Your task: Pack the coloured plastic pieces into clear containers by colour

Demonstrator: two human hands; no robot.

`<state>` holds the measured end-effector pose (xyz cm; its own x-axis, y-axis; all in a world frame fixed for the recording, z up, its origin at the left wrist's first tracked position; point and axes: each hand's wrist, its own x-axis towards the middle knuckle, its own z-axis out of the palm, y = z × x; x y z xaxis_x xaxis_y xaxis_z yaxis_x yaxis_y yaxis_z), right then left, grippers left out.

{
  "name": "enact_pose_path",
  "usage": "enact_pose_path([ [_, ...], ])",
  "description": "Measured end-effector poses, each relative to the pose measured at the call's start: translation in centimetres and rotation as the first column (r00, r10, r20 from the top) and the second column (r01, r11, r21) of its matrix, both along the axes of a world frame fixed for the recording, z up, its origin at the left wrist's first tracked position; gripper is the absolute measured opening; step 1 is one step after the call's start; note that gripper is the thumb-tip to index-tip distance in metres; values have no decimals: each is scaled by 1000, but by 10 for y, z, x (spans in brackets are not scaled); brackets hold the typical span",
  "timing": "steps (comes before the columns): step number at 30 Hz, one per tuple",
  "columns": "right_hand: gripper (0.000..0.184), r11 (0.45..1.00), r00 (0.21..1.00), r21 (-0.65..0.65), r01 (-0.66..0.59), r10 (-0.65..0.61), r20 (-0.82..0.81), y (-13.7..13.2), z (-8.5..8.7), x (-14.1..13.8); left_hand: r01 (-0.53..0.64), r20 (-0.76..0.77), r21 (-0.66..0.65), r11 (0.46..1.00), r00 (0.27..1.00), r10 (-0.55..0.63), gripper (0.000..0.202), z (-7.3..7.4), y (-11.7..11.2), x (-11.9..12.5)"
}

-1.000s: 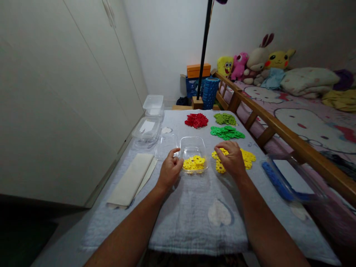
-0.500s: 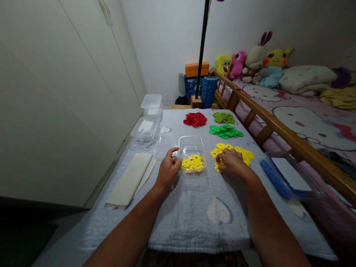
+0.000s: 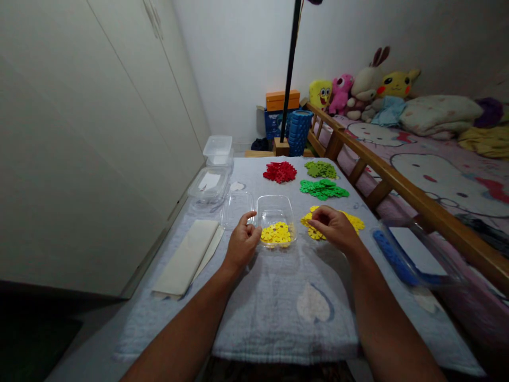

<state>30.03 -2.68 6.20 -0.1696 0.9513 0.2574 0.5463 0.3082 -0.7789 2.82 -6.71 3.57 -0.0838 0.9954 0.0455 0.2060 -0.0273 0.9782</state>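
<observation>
Discs (image 3: 352,222): yellow, heaped loose on the cloth (image 3: 278,297), just right of the clear tub (image 3: 275,204); more are seen inside it.
Handling: judged light, thin and stiff; best pinched by the rims.
Right hand (image 3: 336,229): fingers are bunched over the heap; whether anything is pinched cannot be told.
Left hand (image 3: 242,245): loosely curled at the tub's left wall; a firm hold cannot be told.

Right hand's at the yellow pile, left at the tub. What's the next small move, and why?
Probably carry the right hand over to the tub and let go there: its fingers look pinched over the yellow pile, the tub already holds yellow pieces, and the left hand rests at its rim.
</observation>
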Motion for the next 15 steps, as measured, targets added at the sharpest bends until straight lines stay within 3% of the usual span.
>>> enact_pose_path([
  [3,23,980,995,190,67,-51,-89,-4,5,-23,-5,2,-1,1000,1000,5,50,1,-1,0],
  [6,20,950,999,311,18,-8,-33,-5,6,-42,-5,13,3,1000,1000,5,50,1,-1,0],
  [11,13,933,967,349,-88,-5,256,-1,6,-63,9,23,1,1000,1000,-9,50,1,-1,0],
  [15,10,938,925,328,-112,-23,380,2,2,-75,5,22,0,1000,1000,-5,51,3,-1,0],
])
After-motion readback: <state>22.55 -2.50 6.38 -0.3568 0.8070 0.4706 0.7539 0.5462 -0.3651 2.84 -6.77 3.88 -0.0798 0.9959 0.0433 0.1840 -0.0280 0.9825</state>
